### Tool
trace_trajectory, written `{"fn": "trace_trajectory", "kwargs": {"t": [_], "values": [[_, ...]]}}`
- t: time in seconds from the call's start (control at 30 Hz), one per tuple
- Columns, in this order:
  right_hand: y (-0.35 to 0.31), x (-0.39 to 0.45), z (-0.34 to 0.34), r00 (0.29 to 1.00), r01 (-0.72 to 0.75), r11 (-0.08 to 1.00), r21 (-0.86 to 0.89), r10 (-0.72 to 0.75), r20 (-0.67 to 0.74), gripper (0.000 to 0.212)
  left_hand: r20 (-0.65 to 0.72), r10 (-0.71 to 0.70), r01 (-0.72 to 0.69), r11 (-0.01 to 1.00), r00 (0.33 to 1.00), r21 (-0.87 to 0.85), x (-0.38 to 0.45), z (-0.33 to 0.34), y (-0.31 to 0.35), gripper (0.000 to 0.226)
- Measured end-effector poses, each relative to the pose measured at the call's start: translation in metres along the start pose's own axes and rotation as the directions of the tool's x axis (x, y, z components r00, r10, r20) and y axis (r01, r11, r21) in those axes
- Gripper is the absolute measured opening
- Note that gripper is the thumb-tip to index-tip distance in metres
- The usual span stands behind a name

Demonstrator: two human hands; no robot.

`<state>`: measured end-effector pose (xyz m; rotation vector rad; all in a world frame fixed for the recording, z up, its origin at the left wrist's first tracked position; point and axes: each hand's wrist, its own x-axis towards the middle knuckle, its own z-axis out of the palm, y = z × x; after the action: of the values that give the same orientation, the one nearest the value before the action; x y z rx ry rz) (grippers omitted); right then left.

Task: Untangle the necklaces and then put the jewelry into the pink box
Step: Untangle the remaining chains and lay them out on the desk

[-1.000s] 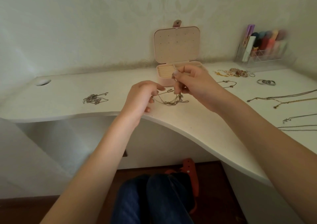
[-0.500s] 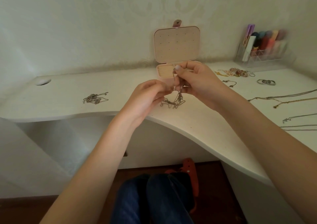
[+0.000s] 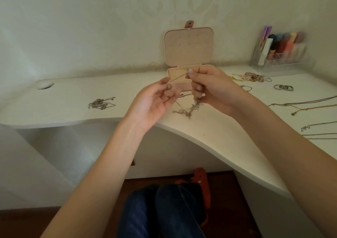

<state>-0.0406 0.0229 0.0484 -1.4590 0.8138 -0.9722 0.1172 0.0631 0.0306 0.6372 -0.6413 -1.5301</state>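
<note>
A tangled silver necklace (image 3: 187, 110) hangs between both hands, its knotted lower part resting on the white desk (image 3: 209, 137). My left hand (image 3: 155, 101) pinches one strand at its fingertips. My right hand (image 3: 209, 90) grips other strands slightly higher, so a thin chain runs taut between the two hands. Just behind them stands the pink box (image 3: 188, 46), its lid upright and its tray partly hidden by my fingers.
Another tangled silver chain (image 3: 101, 103) lies to the left. Straightened necklaces (image 3: 306, 104) stretch along the right side, with rings (image 3: 283, 87) and a heap of beaded jewelry (image 3: 252, 77) behind. A clear organiser (image 3: 280, 51) occupies the back right corner. A round hole (image 3: 44, 85) is at far left.
My left hand has turned palm up and drawn left, pulling a strand taut away from my right hand. The tangle has lifted a little off the desk.
</note>
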Motion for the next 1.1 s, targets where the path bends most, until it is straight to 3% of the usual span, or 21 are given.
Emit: {"fn": "trace_trajectory", "kwargs": {"t": [0.07, 0.13, 0.17, 0.23, 0.3, 0.47, 0.6, 0.77, 0.9, 1.1], "values": [[0.0, 0.0, 0.0, 1.0, 0.001, 0.999, -0.034, -0.001, -0.025, 0.02, 0.01, -0.005, 0.004, 1.0, 1.0, 0.031, 0.001, -0.004, 0.003, 0.021], [-0.002, 0.0, -0.003, 0.997, 0.004, 1.0, -0.02, -0.005, -0.073, 0.018, 0.009, 0.049, -0.049, 0.958, 0.999, 0.284, 0.002, -0.009, 0.006, 0.029], [-0.003, 0.0, -0.005, 0.996, 0.003, 1.0, -0.014, -0.004, -0.092, 0.017, 0.003, 0.1, -0.089, 0.876, 0.995, 0.474, 0.001, -0.012, 0.007, 0.03], [-0.006, -0.001, -0.008, 0.994, -0.005, 1.0, -0.006, 0.004, -0.113, 0.015, -0.007, 0.199, -0.119, 0.614, 0.98, 0.781, -0.001, -0.013, 0.007, 0.022], [-0.008, -0.003, -0.009, 0.993, -0.005, 1.0, -0.008, 0.004, -0.121, 0.014, -0.011, 0.269, -0.124, 0.482, 0.963, 0.868, -0.002, -0.013, 0.006, 0.007], [-0.009, -0.004, -0.012, 0.985, 0.022, 0.982, -0.187, -0.053, -0.164, 0.015, -0.012, 0.334, -0.176, 0.529, 0.942, 0.83, -0.001, -0.014, 0.008, 0.027], [-0.008, -0.002, -0.017, 0.976, 0.04, 0.953, -0.301, -0.102, -0.195, 0.017, -0.099, 0.362, -0.159, 0.618, 0.927, 0.77, 0.003, -0.016, 0.012, 0.033], [-0.007, -0.002, -0.017, 0.971, 0.058, 0.924, -0.377, -0.14, -0.194, 0.018, -0.247, 0.247, -0.094, 0.859, 0.937, 0.504, 0.007, -0.013, 0.016, 0.035], [-0.005, -0.002, -0.015, 0.971, 0.067, 0.897, -0.437, -0.159, -0.177, 0.017, -0.292, 0.182, -0.031, 0.89, 0.939, 0.455, 0.009, -0.012, 0.013, 0.04], [-0.007, -0.003, -0.019, 0.976, 0.021, 0.977, -0.213, -0.066, -0.207, 0.016, -0.3, 0.135, 0.021, 0.886, 0.944, 0.464, 0.007, -0.01, 0.011, 0.035]]}}
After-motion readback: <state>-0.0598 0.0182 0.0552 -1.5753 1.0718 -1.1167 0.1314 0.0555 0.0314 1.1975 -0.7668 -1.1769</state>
